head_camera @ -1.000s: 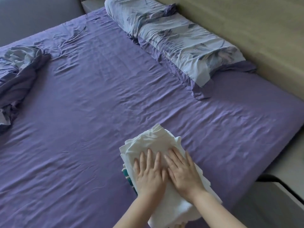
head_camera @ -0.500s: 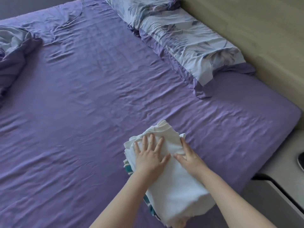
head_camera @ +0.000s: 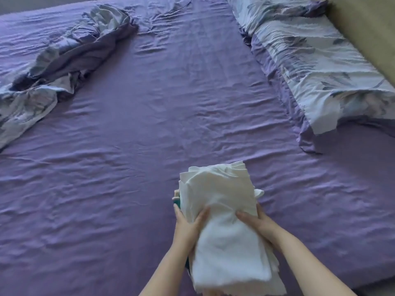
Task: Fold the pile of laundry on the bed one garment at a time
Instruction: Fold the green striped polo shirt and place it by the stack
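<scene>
Folded stack [head_camera: 222,210] at near edge of bed [head_camera: 128,167]; left hand [head_camera: 188,226] and right hand [head_camera: 257,224] grip its sides, thumbs on top

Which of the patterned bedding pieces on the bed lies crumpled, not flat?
The crumpled duvet at the far left, bunched with its dark purple underside showing. The pillows along the right side by the headboard lie flat and smooth.

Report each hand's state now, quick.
Left hand: grips the left side of the stack of folded laundry, thumb on top.
Right hand: grips the stack's right side, thumb on top.
</scene>
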The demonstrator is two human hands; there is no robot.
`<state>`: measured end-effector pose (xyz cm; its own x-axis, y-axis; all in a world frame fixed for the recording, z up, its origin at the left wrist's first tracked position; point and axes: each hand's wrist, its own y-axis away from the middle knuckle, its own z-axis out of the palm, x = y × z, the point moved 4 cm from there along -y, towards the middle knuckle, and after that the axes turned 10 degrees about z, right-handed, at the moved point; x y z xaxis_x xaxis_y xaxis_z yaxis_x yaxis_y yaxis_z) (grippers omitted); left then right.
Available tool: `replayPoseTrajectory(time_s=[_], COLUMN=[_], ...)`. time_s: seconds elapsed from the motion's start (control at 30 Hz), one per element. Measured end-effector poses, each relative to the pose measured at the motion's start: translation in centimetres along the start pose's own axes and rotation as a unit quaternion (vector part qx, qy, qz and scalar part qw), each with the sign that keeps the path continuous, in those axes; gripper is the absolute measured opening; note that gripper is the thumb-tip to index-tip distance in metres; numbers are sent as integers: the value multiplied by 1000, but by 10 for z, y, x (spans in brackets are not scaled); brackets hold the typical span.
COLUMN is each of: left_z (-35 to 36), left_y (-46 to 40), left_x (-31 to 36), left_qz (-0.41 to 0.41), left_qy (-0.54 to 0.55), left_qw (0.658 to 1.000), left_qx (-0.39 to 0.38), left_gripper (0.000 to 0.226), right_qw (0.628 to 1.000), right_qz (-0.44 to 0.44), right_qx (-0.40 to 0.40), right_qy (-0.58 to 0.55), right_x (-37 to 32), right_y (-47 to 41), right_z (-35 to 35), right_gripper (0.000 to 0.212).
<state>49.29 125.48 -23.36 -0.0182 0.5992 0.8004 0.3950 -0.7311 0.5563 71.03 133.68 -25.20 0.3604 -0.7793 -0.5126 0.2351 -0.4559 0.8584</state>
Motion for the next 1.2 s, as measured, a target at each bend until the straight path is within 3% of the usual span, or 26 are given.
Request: replayPoseTrajectory(time_s=[0.17,0.3,0.4,0.6,0.73,1.03,1.13,1.2], left_z=[6,0,-3,-3,4,6,3,2], left_y=[-2,1,2,-3,-6,-21,-23,-22], left_x=[-9,-24,-37,-59,-56,-59,-56,-50], left_qz=[-12,-44,-53,-84,-83,-113,-92,-85], left_qy=[66,174,197,249,277,326,339,347], left_qw=[997,984,978,964,956,931,930,926], left_qx=[21,-11,-28,-52,-56,-117,-108,-124], left_gripper=[140,145,139,134,106,102,108,99], right_qw=[999,997,994,988,986,983,986,987], right_qz=[-6,-6,7,9,19,52,42,36], right_qx=[-39,-82,-108,-151,-151,-132,-113,-104], right_qy=[1,-14,-20,-38,-69,-113,-116,-119], right_x=[3,5,7,10,13,8,7,4], right_y=[-11,-9,-8,-7,-9,-9,-2,3], right_z=[-3,0,-3,-2,-2,8,13,14], right_gripper=[97,90,86,109,117,78,75,73])
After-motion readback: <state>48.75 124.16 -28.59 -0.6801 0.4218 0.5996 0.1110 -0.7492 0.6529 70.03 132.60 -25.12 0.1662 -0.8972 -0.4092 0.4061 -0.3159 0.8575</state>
